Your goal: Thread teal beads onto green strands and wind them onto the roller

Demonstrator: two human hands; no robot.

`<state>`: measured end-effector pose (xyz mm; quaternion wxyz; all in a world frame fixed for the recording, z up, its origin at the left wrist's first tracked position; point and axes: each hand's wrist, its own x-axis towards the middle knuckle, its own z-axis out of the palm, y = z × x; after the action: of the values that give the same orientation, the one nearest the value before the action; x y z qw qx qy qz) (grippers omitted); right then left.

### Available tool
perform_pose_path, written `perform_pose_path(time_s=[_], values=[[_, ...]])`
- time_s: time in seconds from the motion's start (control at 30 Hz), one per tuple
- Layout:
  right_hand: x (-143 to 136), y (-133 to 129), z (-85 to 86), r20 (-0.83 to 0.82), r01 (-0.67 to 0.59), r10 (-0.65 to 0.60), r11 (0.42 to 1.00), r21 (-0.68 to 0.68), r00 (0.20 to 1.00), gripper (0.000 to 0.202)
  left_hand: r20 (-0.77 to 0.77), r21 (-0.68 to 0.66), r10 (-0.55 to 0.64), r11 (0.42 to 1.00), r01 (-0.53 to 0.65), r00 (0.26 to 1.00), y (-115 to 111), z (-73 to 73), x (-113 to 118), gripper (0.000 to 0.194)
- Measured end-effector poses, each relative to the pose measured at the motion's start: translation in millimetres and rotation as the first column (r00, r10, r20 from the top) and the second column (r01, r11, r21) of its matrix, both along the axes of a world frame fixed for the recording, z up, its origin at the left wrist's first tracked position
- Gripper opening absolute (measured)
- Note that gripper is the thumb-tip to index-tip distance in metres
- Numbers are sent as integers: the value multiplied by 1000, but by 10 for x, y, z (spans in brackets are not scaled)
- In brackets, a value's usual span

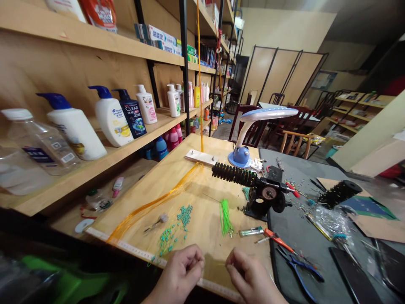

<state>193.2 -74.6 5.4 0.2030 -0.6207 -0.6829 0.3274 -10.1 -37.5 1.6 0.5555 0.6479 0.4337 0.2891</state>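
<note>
Wooden board (202, 198) of pale plywood fills the near middle, with a printed measuring strip (139, 253) along its near edge. Both hands sit at that edge, close together: the left hand (181, 272) and right hand (249, 276) each pinch fingertips shut, apparently on a very thin strand stretched between them, though the strand itself is too fine to make out. Such a filament looks light, limp and slippery, best held by a fingertip pinch near its ends. Just beyond the left hand lie small teal beads on threads (177, 228); a bundle of bright green fibres (225, 216) lies farther right. A long sheaf of orange strands (158, 202) runs diagonally to the far side. A black hand-crank vise with a ribbed roller (253, 185) stands at the right, near blue-handled pliers (297, 266).
</note>
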Motion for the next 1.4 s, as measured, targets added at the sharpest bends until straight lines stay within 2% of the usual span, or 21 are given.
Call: perform_pose_path(time_s=[0.1, 0.17, 0.3, 0.37, 0.47, 0.57, 0.93, 1.07, 1.2, 1.4], values=[[-33, 31, 17, 34, -37, 36, 999, 40, 999, 18, 22, -18, -9, 1000, 9, 1000, -19, -31, 35, 22], [-49, 43, 32, -8, -45, 45, 998, 52, 999, 17, 34, -14, -10, 1000, 11, 999, -22, -46, 47, 21], [-97, 52, 35, -222, -36, 12, 994, -106, 975, 13, 23, -5, -6, 1000, 6, 1000, -21, -23, 38, 19], [-142, 60, 32, -267, -27, -9, 991, -131, 964, 12, 16, -2, -7, 1000, 7, 1000, -25, 4, 26, 19], [-223, 80, 46, -175, 0, -9, 999, -48, 985, 13, 22, 4, -6, 1000, 5, 1000, -35, 21, 14, 18], [-280, 96, 78, -78, 3, -5, 1000, -24, 997, 17, 39, 4, -24, 1000, 23, 999, -41, -11, 16, 17], [-222, 57, 51, 12, -30, 29, 997, 70, 1000, 21, 46, -6, -14, 1000, 14, 999, -35, -64, 44, 17], [-261, 60, 10, 42, -7, 2, 993, 114, 999, 20, 44, -2, -11, 1000, 11, 999, -48, -89, 64, 15], [-254, 77, 10, 20, -6, 4, 995, 101, 1000, 21, 59, -12, -18, 1000, 18, 998, -39, -82, 78, 16], [-75, 94, 115, 30, -64, 63, 997, 33, 998, 15, 67, -5, 13, 1000, -13, 998, 11, -44, 25, 23]])
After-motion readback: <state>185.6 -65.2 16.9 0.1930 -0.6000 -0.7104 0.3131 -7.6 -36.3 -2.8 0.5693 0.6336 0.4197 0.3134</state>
